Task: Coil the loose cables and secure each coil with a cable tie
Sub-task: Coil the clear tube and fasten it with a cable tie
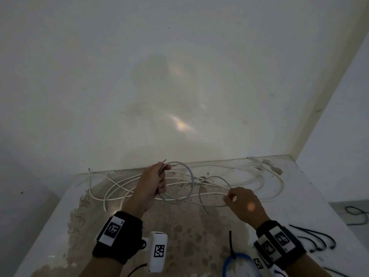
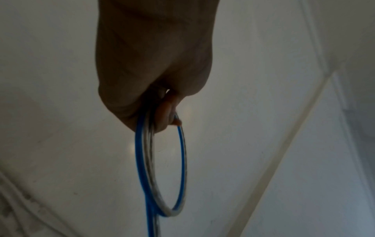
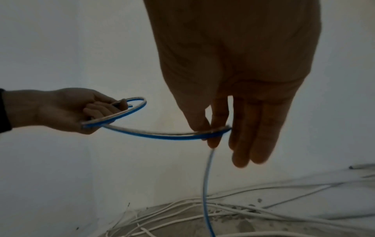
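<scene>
A flat blue-and-white cable (image 1: 192, 183) forms a raised loop above the table. My left hand (image 1: 154, 181) grips the top of that loop, its fingers curled round the strands (image 2: 162, 112); the loop (image 2: 180, 162) hangs below the fist. From there the cable (image 3: 154, 134) runs rightward to my right hand (image 1: 237, 198), which pinches it between thumb and forefinger (image 3: 215, 133), the other fingers straight. Its tail (image 3: 207, 184) drops to the table. Long white cables (image 1: 229, 172) lie tangled behind both hands. Black cable ties (image 1: 317, 239) lie at the right.
The table (image 1: 60, 220) is worn and stained, set in a corner with a wall behind (image 1: 179, 76) and on the right. A blue coil (image 1: 239, 262) with a black tie on it lies at the near edge. A dark cable (image 1: 357, 214) lies beyond the table's right edge.
</scene>
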`<act>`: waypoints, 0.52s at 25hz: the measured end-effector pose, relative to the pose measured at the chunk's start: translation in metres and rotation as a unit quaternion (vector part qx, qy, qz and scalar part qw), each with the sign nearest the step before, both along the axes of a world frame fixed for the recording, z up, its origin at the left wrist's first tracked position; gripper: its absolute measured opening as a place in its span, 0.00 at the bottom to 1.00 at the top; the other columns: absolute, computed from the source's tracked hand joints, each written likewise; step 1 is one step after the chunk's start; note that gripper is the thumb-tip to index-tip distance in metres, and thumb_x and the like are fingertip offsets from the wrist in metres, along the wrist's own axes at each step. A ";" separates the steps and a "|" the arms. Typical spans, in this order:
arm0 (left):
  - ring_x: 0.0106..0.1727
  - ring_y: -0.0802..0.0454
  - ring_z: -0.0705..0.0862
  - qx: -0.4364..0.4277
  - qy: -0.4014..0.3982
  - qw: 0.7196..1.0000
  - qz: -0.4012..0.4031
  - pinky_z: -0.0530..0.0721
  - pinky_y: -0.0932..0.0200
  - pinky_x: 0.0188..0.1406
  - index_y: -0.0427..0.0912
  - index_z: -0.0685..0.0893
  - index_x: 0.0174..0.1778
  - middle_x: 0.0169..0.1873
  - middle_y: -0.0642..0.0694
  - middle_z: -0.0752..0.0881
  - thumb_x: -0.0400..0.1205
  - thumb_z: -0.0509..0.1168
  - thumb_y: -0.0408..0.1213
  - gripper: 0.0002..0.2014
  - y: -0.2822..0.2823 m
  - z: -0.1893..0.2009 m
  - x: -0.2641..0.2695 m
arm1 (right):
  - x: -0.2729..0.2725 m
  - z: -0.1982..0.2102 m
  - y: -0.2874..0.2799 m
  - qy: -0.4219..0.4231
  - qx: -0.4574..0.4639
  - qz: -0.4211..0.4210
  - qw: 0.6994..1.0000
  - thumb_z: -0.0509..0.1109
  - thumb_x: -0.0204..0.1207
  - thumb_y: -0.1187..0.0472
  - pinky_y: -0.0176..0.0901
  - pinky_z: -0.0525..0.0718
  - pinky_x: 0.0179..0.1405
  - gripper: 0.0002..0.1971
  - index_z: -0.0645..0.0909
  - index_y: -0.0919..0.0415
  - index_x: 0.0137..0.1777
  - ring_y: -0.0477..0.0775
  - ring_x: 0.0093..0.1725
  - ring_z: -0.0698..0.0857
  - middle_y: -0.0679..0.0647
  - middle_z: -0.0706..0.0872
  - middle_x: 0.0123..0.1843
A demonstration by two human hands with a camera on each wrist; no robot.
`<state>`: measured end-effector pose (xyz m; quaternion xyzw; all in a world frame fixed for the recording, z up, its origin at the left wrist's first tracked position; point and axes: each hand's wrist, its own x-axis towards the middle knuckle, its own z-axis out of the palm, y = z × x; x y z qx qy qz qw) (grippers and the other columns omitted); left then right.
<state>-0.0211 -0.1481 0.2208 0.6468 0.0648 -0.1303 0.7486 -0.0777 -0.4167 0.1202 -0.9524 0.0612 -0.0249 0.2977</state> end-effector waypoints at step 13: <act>0.22 0.56 0.64 0.238 -0.180 0.939 -0.171 0.62 0.60 0.25 0.42 0.71 0.36 0.23 0.54 0.66 0.87 0.56 0.34 0.13 -0.032 0.005 -0.021 | -0.004 0.084 0.061 -0.018 0.594 0.059 0.802 0.62 0.87 0.62 0.51 0.90 0.52 0.14 0.84 0.55 0.67 0.54 0.56 0.90 0.56 0.91 0.57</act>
